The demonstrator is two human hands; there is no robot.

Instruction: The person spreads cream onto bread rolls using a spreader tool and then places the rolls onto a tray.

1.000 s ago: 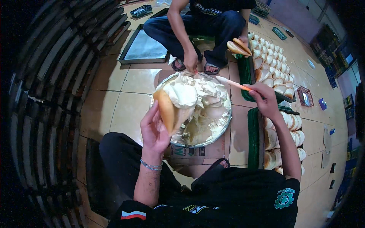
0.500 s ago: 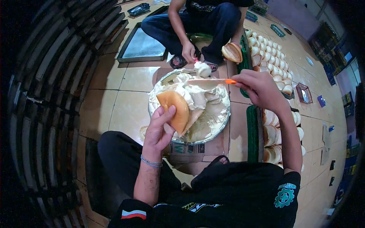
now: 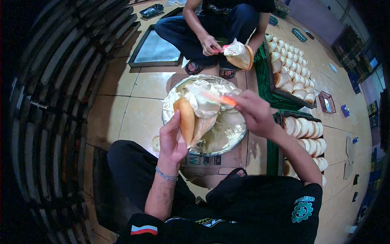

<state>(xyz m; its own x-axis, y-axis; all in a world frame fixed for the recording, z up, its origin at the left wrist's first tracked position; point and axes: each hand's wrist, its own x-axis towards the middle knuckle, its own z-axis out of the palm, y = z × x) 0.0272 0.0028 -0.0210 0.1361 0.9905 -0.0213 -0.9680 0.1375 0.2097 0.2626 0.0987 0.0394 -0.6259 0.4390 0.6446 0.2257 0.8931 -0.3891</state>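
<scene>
My left hand (image 3: pixel 170 142) grips a split golden bun (image 3: pixel 185 120) that has a mound of white cream on it. Behind and under the bun is a large round tub (image 3: pixel 233 136) smeared with pale cream. My right hand (image 3: pixel 252 114) holds an orange-handled spreading knife (image 3: pixel 225 99), blurred, its pale end over the cream at the bun's top. Across the tub, a co-worker's hand (image 3: pixel 209 44) holds a pink-handled tool with cream at another open bun (image 3: pixel 239 61).
Trays of buns stand at the right, far (image 3: pixel 292 73) and near (image 3: pixel 302 130). An empty metal tray (image 3: pixel 154 49) lies behind at left. Stacked dark trays (image 3: pixel 61 122) line the left side. A red basket (image 3: pixel 327 101) sits on the tiled floor at right. The co-worker (image 3: pixel 227 20) sits opposite.
My right hand has moved down and left toward my bun, with the knife now angled over it. The co-worker's tool has risen from the tub to the bun in their other hand.
</scene>
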